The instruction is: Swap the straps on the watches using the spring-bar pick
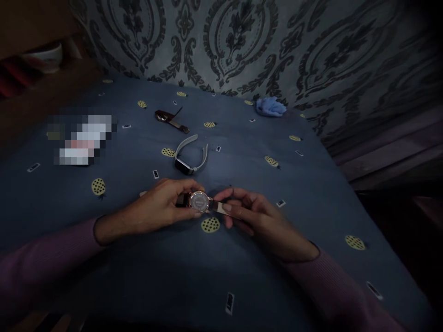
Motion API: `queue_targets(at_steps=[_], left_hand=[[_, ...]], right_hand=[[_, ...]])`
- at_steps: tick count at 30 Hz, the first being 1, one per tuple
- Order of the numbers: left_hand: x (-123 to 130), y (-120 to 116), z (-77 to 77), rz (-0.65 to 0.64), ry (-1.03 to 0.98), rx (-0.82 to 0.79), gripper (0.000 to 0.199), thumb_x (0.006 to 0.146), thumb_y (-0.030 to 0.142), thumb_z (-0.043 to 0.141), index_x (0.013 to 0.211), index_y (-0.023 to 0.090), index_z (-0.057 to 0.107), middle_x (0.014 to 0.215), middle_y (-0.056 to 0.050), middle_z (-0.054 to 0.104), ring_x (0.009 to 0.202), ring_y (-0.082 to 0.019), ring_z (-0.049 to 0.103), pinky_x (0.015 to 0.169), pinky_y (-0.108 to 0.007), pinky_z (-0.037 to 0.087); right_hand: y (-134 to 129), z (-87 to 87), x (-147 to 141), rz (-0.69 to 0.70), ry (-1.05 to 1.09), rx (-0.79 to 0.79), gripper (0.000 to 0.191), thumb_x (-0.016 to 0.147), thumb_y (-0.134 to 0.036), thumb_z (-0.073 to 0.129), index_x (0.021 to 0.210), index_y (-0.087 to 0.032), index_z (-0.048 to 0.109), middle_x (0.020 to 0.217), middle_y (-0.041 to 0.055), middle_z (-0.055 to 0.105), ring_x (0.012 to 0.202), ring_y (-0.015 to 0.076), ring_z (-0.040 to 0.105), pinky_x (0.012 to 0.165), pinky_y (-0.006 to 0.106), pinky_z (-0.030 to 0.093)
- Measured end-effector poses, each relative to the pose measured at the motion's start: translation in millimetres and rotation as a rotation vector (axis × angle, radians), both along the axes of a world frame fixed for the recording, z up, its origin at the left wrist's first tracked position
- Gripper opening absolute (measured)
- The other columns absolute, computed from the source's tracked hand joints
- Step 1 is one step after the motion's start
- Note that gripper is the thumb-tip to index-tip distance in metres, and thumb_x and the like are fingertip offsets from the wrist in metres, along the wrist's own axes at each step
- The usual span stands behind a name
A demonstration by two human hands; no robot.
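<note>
A wristwatch (pixel 200 202) lies across both hands, its round metal case back facing up. My left hand (pixel 166 203) pinches the case between thumb and fingers, and one part of the strap runs under that palm. With thumb and fingers closed, my right hand (pixel 251 212) grips the other strap part, whose pale inner side shows. Just beyond the hands a smartwatch (pixel 184 166) with a light band rests on the table. Farther back lies another watch (pixel 162 117) with a dark brown strap.
The table (pixel 311 203) has a blue cover printed with pineapples. A crumpled blue cloth (pixel 271 107) sits near the patterned wall. At left lies a blurred-out pale object (pixel 86 138). A bowl (pixel 44 57) stands on a wooden shelf at upper left.
</note>
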State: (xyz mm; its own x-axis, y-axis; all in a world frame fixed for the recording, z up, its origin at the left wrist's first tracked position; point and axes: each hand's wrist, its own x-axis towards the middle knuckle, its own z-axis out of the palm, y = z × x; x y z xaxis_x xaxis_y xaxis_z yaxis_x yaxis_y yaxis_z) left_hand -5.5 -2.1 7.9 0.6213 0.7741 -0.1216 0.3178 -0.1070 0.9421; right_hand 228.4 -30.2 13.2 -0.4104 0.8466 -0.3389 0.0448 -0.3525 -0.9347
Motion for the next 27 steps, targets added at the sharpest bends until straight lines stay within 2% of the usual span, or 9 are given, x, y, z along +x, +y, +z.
queue_targets(at_steps=[6,16,22,27], left_hand=[[0.2,-0.4,-3.1,0.000,-0.019,-0.002,0.029,0.083,0.029,0.072,0.110,0.020,0.066,0.098,-0.001,0.072,0.083,-0.017,0.068,0.073,-0.027,0.051],[0.5,0.3,-1.5,-0.004,-0.026,0.016,0.027,0.084,0.030,0.071,0.108,0.020,0.066,0.097,-0.001,0.071,0.081,-0.016,0.068,0.070,-0.025,0.051],[-0.2,-1.4,-1.8,0.004,-0.051,0.003,0.027,0.083,0.028,0.072,0.108,0.019,0.066,0.099,-0.001,0.071,0.085,-0.017,0.069,0.074,-0.026,0.052],[-0.5,-1.3,-1.4,0.004,-0.018,-0.006,0.028,0.083,0.029,0.072,0.109,0.020,0.066,0.093,0.000,0.072,0.079,-0.016,0.068,0.069,-0.025,0.051]], right_hand=[[-1.2,1.4,-2.8,-0.008,-0.018,0.001,0.026,0.087,-0.038,0.068,0.101,-0.016,0.066,0.059,-0.0037,0.060,0.041,0.0047,0.031,0.039,0.023,0.017],[-1.2,3.5,-4.0,-0.016,-0.035,0.006,0.027,0.086,-0.038,0.068,0.101,-0.016,0.067,0.058,-0.0034,0.060,0.042,0.0055,0.033,0.039,0.023,0.019],[-2.3,3.8,-4.4,-0.022,-0.049,0.001,0.026,0.086,-0.038,0.068,0.101,-0.016,0.067,0.058,-0.0037,0.060,0.043,0.0060,0.033,0.041,0.023,0.020],[-3.7,4.0,-5.5,-0.033,-0.054,0.007,0.026,0.087,-0.037,0.067,0.101,-0.016,0.067,0.059,-0.0038,0.060,0.044,0.0061,0.033,0.041,0.023,0.020]])
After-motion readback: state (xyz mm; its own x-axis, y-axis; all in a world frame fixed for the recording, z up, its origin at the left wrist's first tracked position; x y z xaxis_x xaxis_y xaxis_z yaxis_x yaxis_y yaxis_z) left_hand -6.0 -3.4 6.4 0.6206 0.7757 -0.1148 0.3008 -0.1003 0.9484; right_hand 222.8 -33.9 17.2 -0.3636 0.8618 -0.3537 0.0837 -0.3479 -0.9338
